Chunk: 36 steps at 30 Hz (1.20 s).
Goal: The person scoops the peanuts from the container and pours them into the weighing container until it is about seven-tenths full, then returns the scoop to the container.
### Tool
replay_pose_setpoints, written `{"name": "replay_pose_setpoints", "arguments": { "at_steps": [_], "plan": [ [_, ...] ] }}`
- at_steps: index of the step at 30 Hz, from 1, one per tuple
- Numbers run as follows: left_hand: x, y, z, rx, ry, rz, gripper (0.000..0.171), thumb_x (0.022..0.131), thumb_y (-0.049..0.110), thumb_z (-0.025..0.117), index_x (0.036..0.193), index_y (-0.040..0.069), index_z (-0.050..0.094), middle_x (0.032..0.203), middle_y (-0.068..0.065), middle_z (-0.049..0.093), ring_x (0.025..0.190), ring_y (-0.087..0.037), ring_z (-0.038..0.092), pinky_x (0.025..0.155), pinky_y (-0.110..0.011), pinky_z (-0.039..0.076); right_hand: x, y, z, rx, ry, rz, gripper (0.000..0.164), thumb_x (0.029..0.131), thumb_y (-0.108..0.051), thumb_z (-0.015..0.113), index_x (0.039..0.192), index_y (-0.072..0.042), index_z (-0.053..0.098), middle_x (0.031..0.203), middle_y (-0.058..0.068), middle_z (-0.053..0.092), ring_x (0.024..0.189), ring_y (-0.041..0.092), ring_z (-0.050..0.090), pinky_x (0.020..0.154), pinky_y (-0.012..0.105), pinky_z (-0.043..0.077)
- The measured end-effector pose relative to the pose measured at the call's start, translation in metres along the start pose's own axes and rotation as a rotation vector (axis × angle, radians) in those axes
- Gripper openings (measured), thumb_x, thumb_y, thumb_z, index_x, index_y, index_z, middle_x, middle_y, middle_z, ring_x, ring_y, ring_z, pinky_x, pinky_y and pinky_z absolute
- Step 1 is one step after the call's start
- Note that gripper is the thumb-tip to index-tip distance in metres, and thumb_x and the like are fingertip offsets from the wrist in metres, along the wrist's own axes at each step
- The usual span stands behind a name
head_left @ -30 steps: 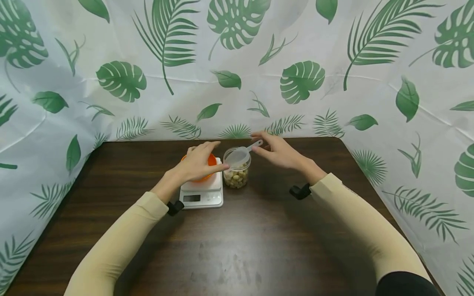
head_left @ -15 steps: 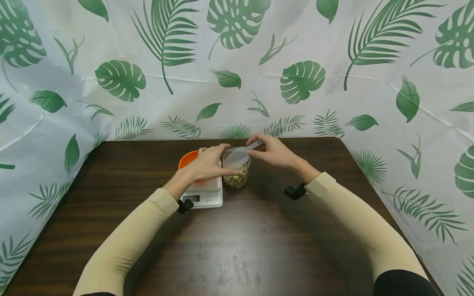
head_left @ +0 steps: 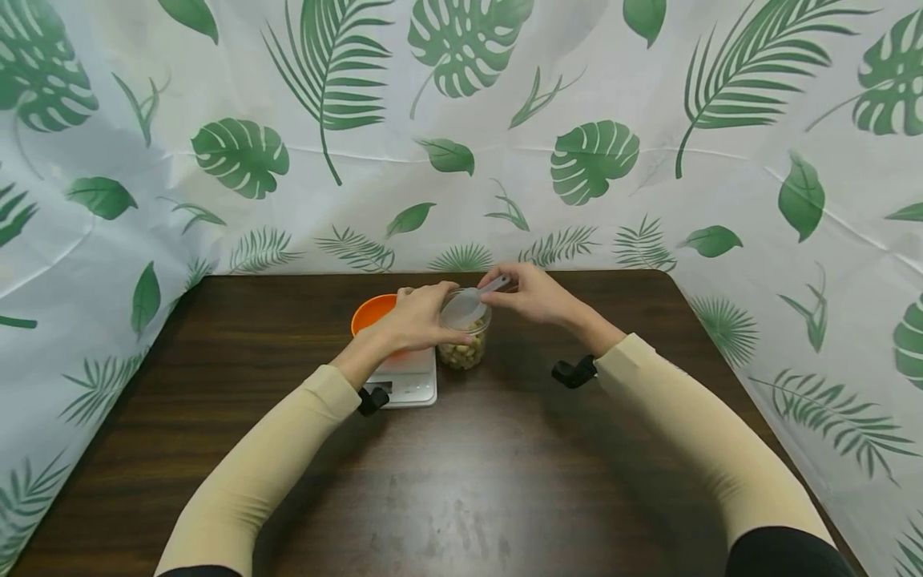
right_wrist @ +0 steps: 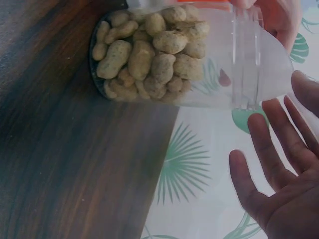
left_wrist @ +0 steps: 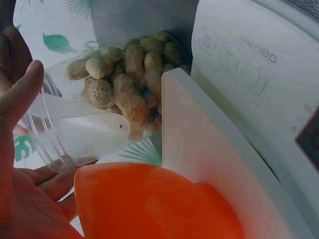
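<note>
1. Head view: a dark, wood-grained table (head_left: pixel 447 457) with a glossy patch toward six o'clock. Its far corners are rounded.
2. Around it, from nine through twelve to three o'clock, hangs a creased white cloth (head_left: pixel 490 132) printed with green leaves.
3. Near the table's twelve o'clock edge, a clear jar (head_left: pixel 463 354) stands upright, its long axis vertical and its mouth upward. Unshelled peanuts (right_wrist: pixel 149 59) fill its lower part.
4. A translucent scoop (head_left: pixel 461 308) lies aslant at the jar's mouth, its handle pointing to two o'clock and its bowl end to eight. How deep it reaches is hard to tell.
5. The right hand (head_left: pixel 532 295) pinches the scoop's handle between thumb and fingers, with little gap between them.
6. The left hand (head_left: pixel 420 317) holds the jar near its rim, thumb and fingers spread wide to span it.
7. Just beside the jar, toward eight o'clock, is a white scale (head_left: pixel 417 390); an orange bowl (head_left: pixel 369 311) sits on it, at the jar's ten o'clock.
</note>
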<state>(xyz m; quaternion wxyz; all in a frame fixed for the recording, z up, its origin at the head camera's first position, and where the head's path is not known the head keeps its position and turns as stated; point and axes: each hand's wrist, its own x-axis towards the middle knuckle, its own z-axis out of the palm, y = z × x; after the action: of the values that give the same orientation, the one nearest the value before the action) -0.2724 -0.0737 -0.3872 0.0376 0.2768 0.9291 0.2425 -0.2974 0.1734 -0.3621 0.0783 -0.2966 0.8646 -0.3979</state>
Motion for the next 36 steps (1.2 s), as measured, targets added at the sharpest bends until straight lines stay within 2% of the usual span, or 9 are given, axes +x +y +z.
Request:
{"name": "replay_pose_setpoints", "arguments": {
  "at_steps": [2,4,8,15,21,24,27,32,36],
  "plan": [
    [0.001,0.001,0.000,-0.001,0.000,0.000,0.095,0.083,0.057,0.081,0.151,0.003,0.043,0.131,-0.008,0.065,0.113,-0.023,0.059,0.098,-0.055,0.029,-0.001,-0.001,-0.001,-0.012,-0.001,0.010,0.021,0.100,-0.024,0.070,0.117,-0.011,0.072,0.092,0.009,0.061,0.053,0.017,0.038,0.053,0.033,0.039],
    [0.001,0.001,-0.001,0.000,0.002,-0.006,0.095,0.083,0.057,0.081,0.151,0.003,0.044,0.131,-0.009,0.065,0.114,-0.023,0.059,0.098,-0.055,0.030,-0.001,-0.002,-0.002,-0.022,-0.005,0.016,0.021,0.101,-0.025,0.070,0.117,-0.011,0.071,0.089,0.009,0.059,0.050,0.014,0.035,0.052,0.032,0.037],
    [0.000,0.001,0.000,-0.015,0.000,-0.013,0.095,0.082,0.055,0.083,0.151,0.003,0.044,0.132,-0.009,0.065,0.115,-0.024,0.058,0.099,-0.056,0.028,-0.001,-0.005,-0.004,-0.050,-0.021,0.016,0.023,0.103,-0.025,0.067,0.119,-0.010,0.068,0.094,0.009,0.062,0.049,0.014,0.035,0.052,0.034,0.038],
    [-0.001,-0.001,0.001,-0.061,-0.008,-0.012,0.094,0.080,0.051,0.086,0.150,0.007,0.042,0.129,-0.006,0.064,0.116,-0.022,0.057,0.101,-0.057,0.024,-0.004,-0.018,-0.016,-0.113,-0.018,-0.038,0.022,0.103,-0.021,0.066,0.119,-0.005,0.066,0.113,0.011,0.068,0.078,0.022,0.061,0.066,0.039,0.049],
    [0.001,-0.001,0.000,-0.074,-0.011,-0.013,0.092,0.081,0.052,0.085,0.149,0.008,0.043,0.105,0.003,0.071,0.114,-0.018,0.059,0.103,-0.057,0.022,-0.006,-0.034,-0.030,-0.188,-0.017,-0.067,0.019,0.102,-0.017,0.067,0.116,-0.004,0.065,0.111,0.009,0.068,0.082,0.021,0.063,0.069,0.038,0.050],
    [0.002,-0.002,-0.001,-0.084,-0.021,-0.011,0.092,0.081,0.053,0.085,0.150,0.008,0.042,0.102,0.005,0.074,0.116,-0.017,0.060,0.104,-0.056,0.021,-0.006,-0.039,-0.036,-0.216,-0.028,-0.085,0.018,0.102,-0.016,0.067,0.115,-0.003,0.064,0.111,0.010,0.068,0.082,0.023,0.062,0.071,0.039,0.050],
    [0.002,-0.001,0.000,-0.097,-0.031,-0.001,0.092,0.082,0.052,0.085,0.150,0.008,0.042,0.113,0.002,0.074,0.118,-0.016,0.060,0.104,-0.057,0.021,-0.007,-0.043,-0.042,-0.247,-0.040,-0.124,0.017,0.101,-0.012,0.067,0.114,-0.001,0.064,0.110,0.012,0.068,0.089,0.026,0.064,0.076,0.042,0.051],
    [0.003,0.000,0.000,-0.097,-0.034,-0.004,0.092,0.081,0.051,0.086,0.150,0.008,0.042,0.140,-0.005,0.063,0.118,-0.017,0.060,0.102,-0.056,0.023,-0.006,-0.051,-0.045,-0.321,-0.059,-0.169,0.014,0.100,-0.008,0.069,0.110,0.000,0.064,0.109,0.012,0.069,0.103,0.029,0.066,0.087,0.048,0.052],
    [0.003,-0.001,0.000,-0.095,-0.045,-0.018,0.093,0.081,0.052,0.085,0.151,0.008,0.041,0.145,-0.005,0.059,0.117,-0.017,0.060,0.103,-0.056,0.023,-0.003,-0.060,-0.043,-0.390,-0.103,-0.174,0.014,0.099,-0.008,0.070,0.109,-0.001,0.064,0.110,0.012,0.068,0.105,0.030,0.065,0.089,0.048,0.052]
  ]
}}
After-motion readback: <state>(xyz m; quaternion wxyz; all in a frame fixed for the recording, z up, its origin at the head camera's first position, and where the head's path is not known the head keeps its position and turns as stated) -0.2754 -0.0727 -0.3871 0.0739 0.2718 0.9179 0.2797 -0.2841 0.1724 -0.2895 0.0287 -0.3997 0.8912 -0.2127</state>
